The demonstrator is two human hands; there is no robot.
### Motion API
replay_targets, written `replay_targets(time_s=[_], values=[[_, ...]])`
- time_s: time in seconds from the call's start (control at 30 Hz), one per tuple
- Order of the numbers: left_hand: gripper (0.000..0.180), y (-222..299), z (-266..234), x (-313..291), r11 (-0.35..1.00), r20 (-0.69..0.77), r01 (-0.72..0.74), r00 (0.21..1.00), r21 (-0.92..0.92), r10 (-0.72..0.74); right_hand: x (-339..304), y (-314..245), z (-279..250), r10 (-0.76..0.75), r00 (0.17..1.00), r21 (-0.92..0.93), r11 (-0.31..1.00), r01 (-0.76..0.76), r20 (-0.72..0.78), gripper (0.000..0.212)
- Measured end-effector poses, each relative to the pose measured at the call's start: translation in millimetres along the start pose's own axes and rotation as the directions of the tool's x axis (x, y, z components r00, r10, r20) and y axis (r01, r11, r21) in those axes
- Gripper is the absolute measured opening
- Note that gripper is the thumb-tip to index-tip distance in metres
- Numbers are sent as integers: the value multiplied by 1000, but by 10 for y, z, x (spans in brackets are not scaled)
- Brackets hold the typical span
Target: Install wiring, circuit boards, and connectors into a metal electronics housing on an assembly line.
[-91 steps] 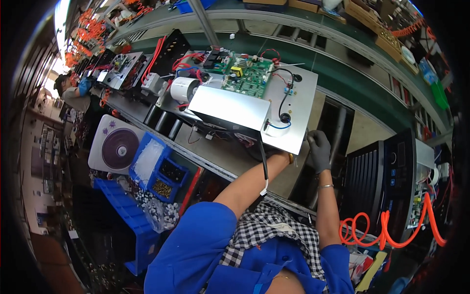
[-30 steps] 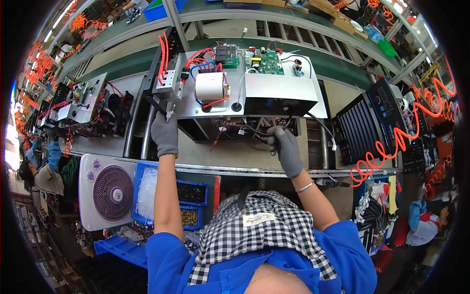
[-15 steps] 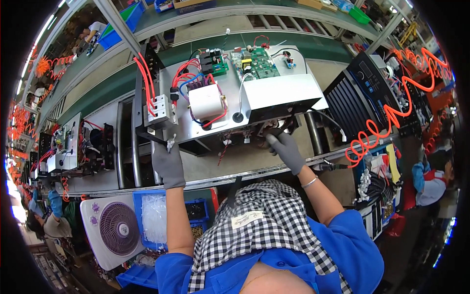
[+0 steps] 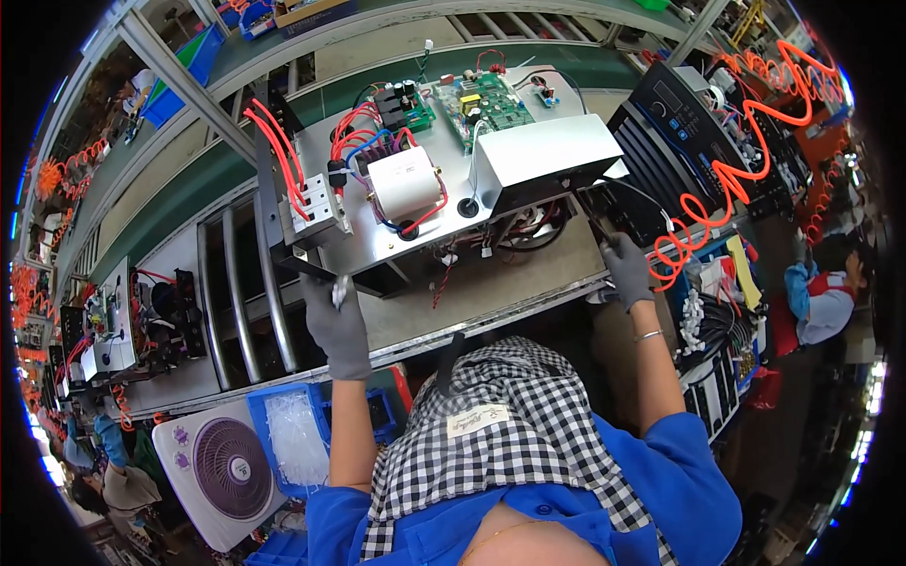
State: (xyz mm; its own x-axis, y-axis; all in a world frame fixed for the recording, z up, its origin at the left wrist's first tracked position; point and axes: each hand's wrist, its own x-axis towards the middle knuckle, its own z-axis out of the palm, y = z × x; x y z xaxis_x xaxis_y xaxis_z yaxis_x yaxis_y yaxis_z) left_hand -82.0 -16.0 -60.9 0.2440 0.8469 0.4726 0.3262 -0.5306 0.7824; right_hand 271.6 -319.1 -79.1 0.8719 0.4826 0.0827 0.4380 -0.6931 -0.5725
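An open electrical chassis (image 4: 363, 259) lies in front of me, its metal plate bearing green circuit boards (image 4: 486, 108), a white cylindrical part (image 4: 404, 182), a box-shaped silvery-white cover (image 4: 543, 160) and a white breaker block (image 4: 316, 217) with red wires. My left hand (image 4: 338, 330), in a grey glove, is closed around the chassis's near left corner. Small white connectors (image 4: 341, 290) show at its thumb. At the near right end, my right hand (image 4: 627, 269), also gloved, has its fingers curled on the dark chassis edge; the fingertips are partly hidden. Loose wires (image 4: 444, 274) hang from the near side.
Metal rollers (image 4: 241, 292) lie left of the chassis, with another opened unit (image 4: 118, 321) beyond. A black-panelled unit (image 4: 675, 123) stands at the right behind an orange coiled hose (image 4: 736, 179). A purple-white fan (image 4: 225, 476) and a blue bin (image 4: 288, 424) sit below the line's edge.
My right hand has left the wires under the white cover and moved right to the chassis's end. My left hand stays at the left corner. The chassis appears slightly turned in the tilted view.
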Motion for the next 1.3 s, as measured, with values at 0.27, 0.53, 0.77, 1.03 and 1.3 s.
replay_targets(time_s=[0.27,0.53,0.77,1.03,1.3], values=[[35,183,285,-398,979,182,-17,982,-204,55,-351,-684,-122,-58,957,-328,932,154,283,36],[33,112,626,-459,884,834,465,503,-42,-225,-541,-1559,-328,-327,851,-25,929,369,411,29],[31,509,336,-318,355,933,897,331,-264,-142,-904,-1645,359,-383,309,400,916,10,870,44],[31,459,420,-533,282,856,888,437,-363,-277,-721,-1831,420,-289,820,699,694,-175,493,44],[28,333,430,-420,862,795,480,581,-164,-173,-357,-1652,838,-136,857,592,775,-221,498,30]])
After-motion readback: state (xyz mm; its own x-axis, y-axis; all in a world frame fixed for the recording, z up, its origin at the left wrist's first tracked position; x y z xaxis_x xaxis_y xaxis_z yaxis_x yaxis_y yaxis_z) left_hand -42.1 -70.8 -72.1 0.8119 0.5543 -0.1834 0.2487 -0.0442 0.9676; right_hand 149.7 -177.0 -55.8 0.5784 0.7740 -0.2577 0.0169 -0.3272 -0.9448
